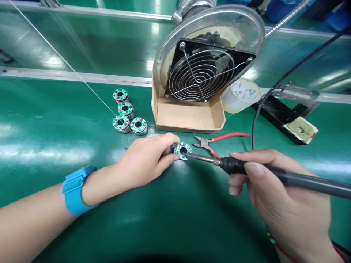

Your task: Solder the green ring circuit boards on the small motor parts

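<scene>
Now, left hand pinching circuit board at three o'clock, right hand clasping soldering iron, pliers at two o'clock.

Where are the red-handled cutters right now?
In the head view, the red-handled cutters lie just right of centre, between the cardboard box behind them and the soldering iron in front.

Open green table lies at bottom centre, between left hand and right hand. Higher up, pliers, a box and a fan block the middle; four ring parts and a slanting wire obstruct the left, a cable the right.
</scene>
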The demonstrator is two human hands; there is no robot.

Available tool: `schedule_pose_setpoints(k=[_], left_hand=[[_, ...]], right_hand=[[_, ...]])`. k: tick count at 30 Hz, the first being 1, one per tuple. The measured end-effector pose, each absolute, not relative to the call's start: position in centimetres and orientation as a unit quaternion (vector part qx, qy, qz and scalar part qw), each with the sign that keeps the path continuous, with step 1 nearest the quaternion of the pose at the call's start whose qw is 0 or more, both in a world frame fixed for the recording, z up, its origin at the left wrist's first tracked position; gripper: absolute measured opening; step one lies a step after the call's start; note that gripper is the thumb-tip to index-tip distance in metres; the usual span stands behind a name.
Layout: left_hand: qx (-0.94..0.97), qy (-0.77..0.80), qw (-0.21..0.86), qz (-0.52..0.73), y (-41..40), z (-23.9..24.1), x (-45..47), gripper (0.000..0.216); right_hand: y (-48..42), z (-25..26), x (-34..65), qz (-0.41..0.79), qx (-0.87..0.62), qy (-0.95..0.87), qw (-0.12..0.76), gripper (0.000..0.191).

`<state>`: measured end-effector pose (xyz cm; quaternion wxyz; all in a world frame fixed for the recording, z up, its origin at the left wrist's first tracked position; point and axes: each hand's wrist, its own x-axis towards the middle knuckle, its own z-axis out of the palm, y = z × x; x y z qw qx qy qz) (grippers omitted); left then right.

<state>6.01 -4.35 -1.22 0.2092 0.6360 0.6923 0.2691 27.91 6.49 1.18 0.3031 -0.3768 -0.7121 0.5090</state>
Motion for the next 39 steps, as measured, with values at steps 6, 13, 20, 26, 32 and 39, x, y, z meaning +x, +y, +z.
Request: schedule_pose_setpoints(k=[6,13,20,26,32,39], left_hand=[[0.622,0.714,0.219,0.234,-4.3,-1.2,6.6,0.025],[0.617,0.700,0.275,0.233,-4.1,-1.4,6.7,0.027],[0.642,0.660,0.296,0.253,-4.3,-1.5,6.0,0.033],[0.652,0.646,0.298,0.261,-4.4,-1.7,5.5,0.033],[0.641,0.677,0.279,0.231,-4.1,-1.6,5.8,0.035],[0.646,0.680,0.273,0.213,-3.7,-1.6,6.7,0.037]], right_hand=[[7.3,1.1,28.1,0.488,-0.361,-0.733,0.308,0.015],[7.4,1.3,27.7,0.477,-0.318,-0.777,0.259,0.010],[8.6,1.9,27.5,0.410,-0.253,-0.845,0.234,0.010],[8.9,2.4,28.1,0.277,-0.226,-0.886,0.295,0.014],[14.4,-0.2,29.1,-0.022,-0.257,-0.929,0.266,0.034],[15.7,-4.0,31.0,0.105,-0.201,-0.957,0.180,0.045]])
